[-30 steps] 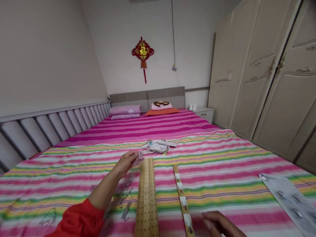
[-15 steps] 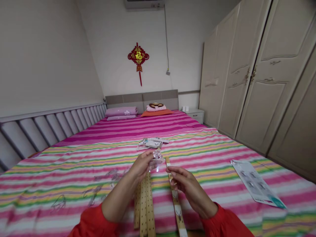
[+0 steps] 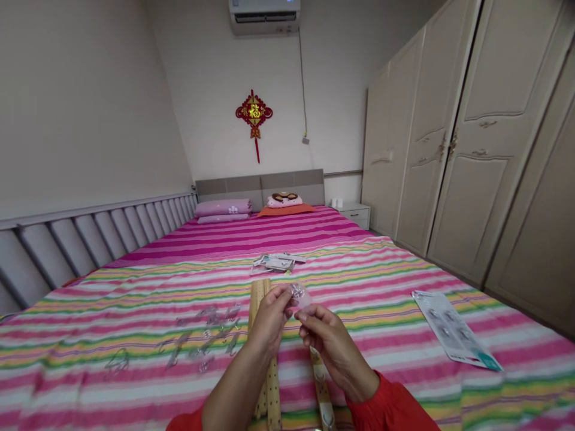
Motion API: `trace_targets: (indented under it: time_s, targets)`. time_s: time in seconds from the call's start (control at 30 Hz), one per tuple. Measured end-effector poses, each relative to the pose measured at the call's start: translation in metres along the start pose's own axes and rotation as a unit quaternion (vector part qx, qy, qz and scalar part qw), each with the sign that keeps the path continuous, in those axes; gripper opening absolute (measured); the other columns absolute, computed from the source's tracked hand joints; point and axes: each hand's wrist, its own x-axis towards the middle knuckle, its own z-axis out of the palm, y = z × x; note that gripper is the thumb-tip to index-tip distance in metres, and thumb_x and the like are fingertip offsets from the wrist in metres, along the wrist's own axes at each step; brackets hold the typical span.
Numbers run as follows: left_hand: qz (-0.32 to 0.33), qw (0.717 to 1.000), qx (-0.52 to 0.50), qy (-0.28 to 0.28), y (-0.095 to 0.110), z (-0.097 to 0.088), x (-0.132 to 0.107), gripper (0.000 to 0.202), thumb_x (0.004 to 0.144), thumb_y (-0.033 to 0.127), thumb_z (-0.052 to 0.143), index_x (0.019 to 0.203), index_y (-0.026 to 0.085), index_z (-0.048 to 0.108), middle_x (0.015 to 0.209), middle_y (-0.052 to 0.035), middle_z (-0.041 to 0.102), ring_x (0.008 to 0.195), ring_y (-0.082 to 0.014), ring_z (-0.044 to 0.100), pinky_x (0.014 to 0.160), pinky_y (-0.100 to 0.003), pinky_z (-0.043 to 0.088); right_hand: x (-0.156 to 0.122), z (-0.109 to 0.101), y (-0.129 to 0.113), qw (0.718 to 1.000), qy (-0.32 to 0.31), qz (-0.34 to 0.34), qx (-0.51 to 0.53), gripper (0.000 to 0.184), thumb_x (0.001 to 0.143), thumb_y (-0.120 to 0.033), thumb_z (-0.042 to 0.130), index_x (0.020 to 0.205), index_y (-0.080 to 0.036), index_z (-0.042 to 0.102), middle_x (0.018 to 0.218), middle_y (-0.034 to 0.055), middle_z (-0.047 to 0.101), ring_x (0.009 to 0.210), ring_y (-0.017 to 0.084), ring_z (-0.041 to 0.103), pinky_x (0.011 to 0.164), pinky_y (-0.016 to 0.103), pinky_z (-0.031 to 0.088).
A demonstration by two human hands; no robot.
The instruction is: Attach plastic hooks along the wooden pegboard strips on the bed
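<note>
A clear plastic wall hook (image 3: 299, 293), with a round transparent base and a shiny middle, is pinched between the thumb and fingers of my left hand (image 3: 273, 317). The thumb and forefinger of my right hand (image 3: 330, 344) close on the lower edge of that base. Under my right hand lies a light wooden strip (image 3: 322, 386) with white patches along it, its far end hidden by the hand. Several bare wooden strips (image 3: 259, 293) with rows of small holes lie beneath my left forearm.
Loose clear hooks (image 3: 206, 335) are scattered on the striped sheet (image 3: 148, 383) to the left. A blister card of hooks (image 3: 456, 332) lies on the right. Beyond my hands sits a pile of packaging (image 3: 278, 262). Pillows (image 3: 223, 207) lie by the headboard (image 3: 291, 179).
My right hand has left the patched wooden strip and moved up and left to the hook. My left hand has shifted slightly right with the hook. The view has tilted up a little.
</note>
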Motion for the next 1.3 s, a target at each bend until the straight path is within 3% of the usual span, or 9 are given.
trace_targets:
  time_s: [0.23, 0.33, 0.43, 0.5, 0.6, 0.7, 0.77, 0.9, 1.3]
  targets:
    - [0.014, 1.0, -0.003, 0.018, -0.001, -0.001, -0.014, 0.038, 0.053, 0.04, 0.081, 0.078, 0.015, 0.066, 0.074, -0.0009, 0.067, 0.059, -0.0063, 0.059, 0.053, -0.016, 0.041, -0.004, -0.006, -0.004, 0.999, 0.032, -0.023, -0.012, 0.028, 0.058, -0.033, 0.079, 0.071, -0.016, 0.062, 0.046, -0.0046, 0.056, 0.039, 0.007, 0.045, 0.042, 0.02, 0.032]
    - [0.014, 1.0, 0.002, 0.018, 0.003, 0.002, -0.022, 0.034, 0.056, 0.038, 0.08, 0.075, 0.015, 0.063, 0.074, -0.0014, 0.067, 0.062, -0.0087, 0.062, 0.055, -0.017, 0.044, -0.008, -0.009, -0.004, 0.998, 0.053, -0.041, -0.011, 0.04, 0.061, -0.033, 0.076, 0.095, -0.016, 0.062, 0.055, -0.0046, 0.058, 0.041, 0.008, 0.046, 0.04, 0.02, 0.031]
    - [-0.009, 0.999, -0.018, 0.036, 0.007, 0.004, -0.028, 0.029, 0.059, 0.033, 0.08, 0.072, 0.015, 0.061, 0.072, -0.0021, 0.067, 0.063, -0.0104, 0.064, 0.057, -0.018, 0.046, -0.018, -0.011, -0.002, 0.981, 0.074, -0.138, -0.115, 0.049, 0.071, -0.032, 0.066, 0.117, -0.02, 0.054, 0.079, 0.0008, 0.063, 0.049, 0.01, 0.051, 0.044, 0.024, 0.039]
    - [-0.015, 0.998, -0.029, 0.048, 0.008, 0.003, -0.032, 0.026, 0.06, 0.03, 0.079, 0.07, 0.015, 0.061, 0.071, -0.0025, 0.066, 0.064, -0.0109, 0.065, 0.057, -0.019, 0.046, -0.025, -0.012, 0.001, 0.931, 0.081, -0.254, -0.249, 0.049, 0.075, -0.025, 0.061, 0.123, -0.023, 0.05, 0.101, 0.0066, 0.06, 0.061, 0.012, 0.055, 0.053, 0.028, 0.046]
    - [-0.015, 0.998, -0.032, 0.044, 0.008, 0.001, -0.038, 0.024, 0.062, 0.029, 0.078, 0.073, 0.015, 0.062, 0.073, -0.0033, 0.067, 0.067, -0.0122, 0.066, 0.059, -0.02, 0.047, -0.033, -0.012, 0.004, 0.798, 0.087, -0.407, -0.436, 0.053, 0.075, -0.018, 0.059, 0.127, -0.023, 0.047, 0.121, 0.0128, 0.049, 0.09, 0.021, 0.057, 0.07, 0.036, 0.05]
    - [-0.005, 1.0, -0.026, 0.01, 0.006, -0.002, -0.045, 0.028, 0.062, 0.033, 0.078, 0.078, 0.016, 0.064, 0.076, -0.0038, 0.068, 0.072, -0.0142, 0.067, 0.062, -0.02, 0.047, -0.037, -0.01, 0.002, 0.691, 0.096, -0.479, -0.533, 0.041, 0.079, -0.018, 0.059, 0.12, -0.021, 0.052, 0.113, 0.0124, 0.054, 0.1, 0.026, 0.054, 0.078, 0.04, 0.048]
    - [-0.003, 1.0, -0.028, -0.01, 0.005, -0.005, -0.049, 0.029, 0.061, 0.035, 0.078, 0.079, 0.016, 0.064, 0.077, -0.0036, 0.068, 0.074, -0.0145, 0.066, 0.063, -0.02, 0.047, -0.038, -0.009, 0.0, 0.659, 0.091, -0.497, -0.557, 0.027, 0.082, -0.016, 0.056, 0.108, -0.021, 0.058, 0.098, 0.0092, 0.061, 0.09, 0.023, 0.057, 0.075, 0.038, 0.047]
    - [-0.015, 0.998, -0.048, -0.026, 0.003, -0.011, -0.055, 0.025, 0.061, 0.031, 0.078, 0.076, 0.015, 0.064, 0.076, -0.0039, 0.067, 0.074, -0.0143, 0.065, 0.065, -0.022, 0.048, -0.042, -0.008, -0.002, 0.668, 0.068, -0.499, -0.548, 0.016, 0.084, -0.011, 0.052, 0.093, -0.02, 0.061, 0.085, 0.0064, 0.063, 0.078, 0.02, 0.056, 0.068, 0.034, 0.043]
    - [-0.031, 0.998, -0.044, -0.024, -0.01, -0.026, -0.062, 0.023, 0.066, 0.03, 0.073, 0.08, 0.017, 0.061, 0.076, -0.0012, 0.065, 0.075, -0.013, 0.062, 0.07, -0.025, 0.048, -0.051, -0.006, 0.006, 0.659, 0.024, -0.492, -0.568, 0.019, 0.084, -0.008, 0.051, 0.094, -0.02, 0.063, 0.084, 0.0066, 0.061, 0.077, 0.019, 0.052, 0.065, 0.033, 0.04]
